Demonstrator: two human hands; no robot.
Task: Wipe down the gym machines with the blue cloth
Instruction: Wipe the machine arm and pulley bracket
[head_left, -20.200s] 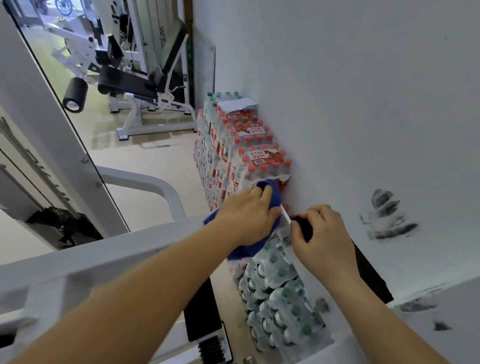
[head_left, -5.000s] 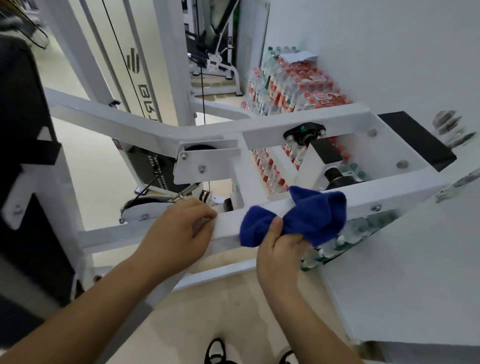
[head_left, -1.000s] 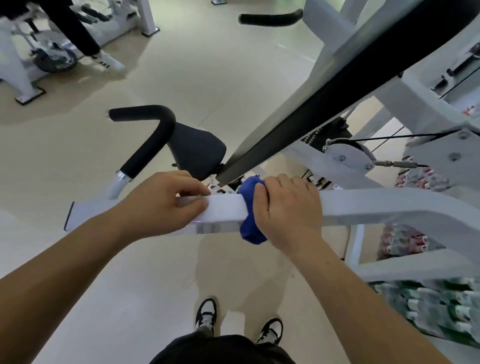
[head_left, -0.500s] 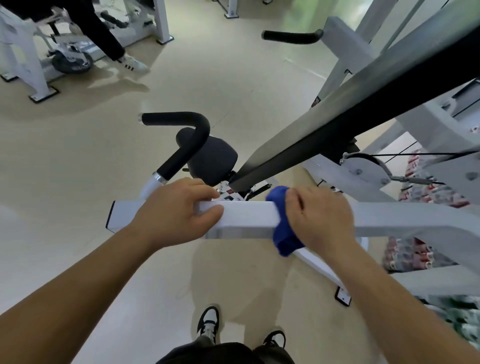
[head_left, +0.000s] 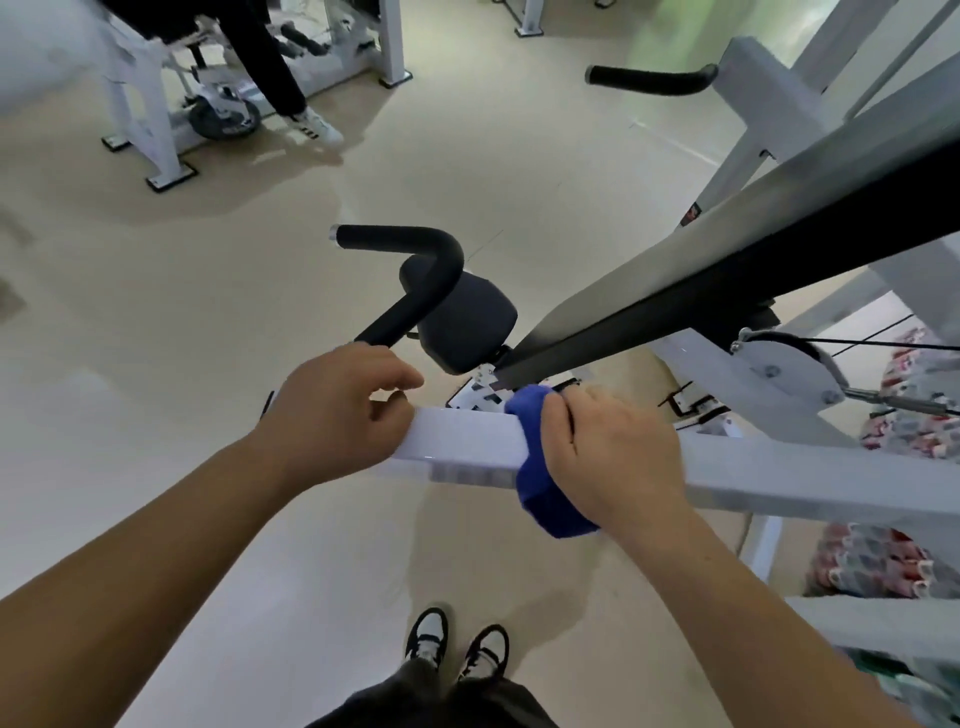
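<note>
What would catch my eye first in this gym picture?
The bright blue cloth stands out first, wrapped round a white machine beam in the middle and gripped there by the right hand. The left hand grips the same beam further left. Just beyond, a curved black handle and a black seat pad stand against the pale floor.

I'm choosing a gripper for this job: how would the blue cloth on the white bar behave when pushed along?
Probably floppy: the blue cloth wraps round the white bar under the right hand. Likely light, one hand holding it whole. It may bunch when pushed; a fold bulges below.
</note>
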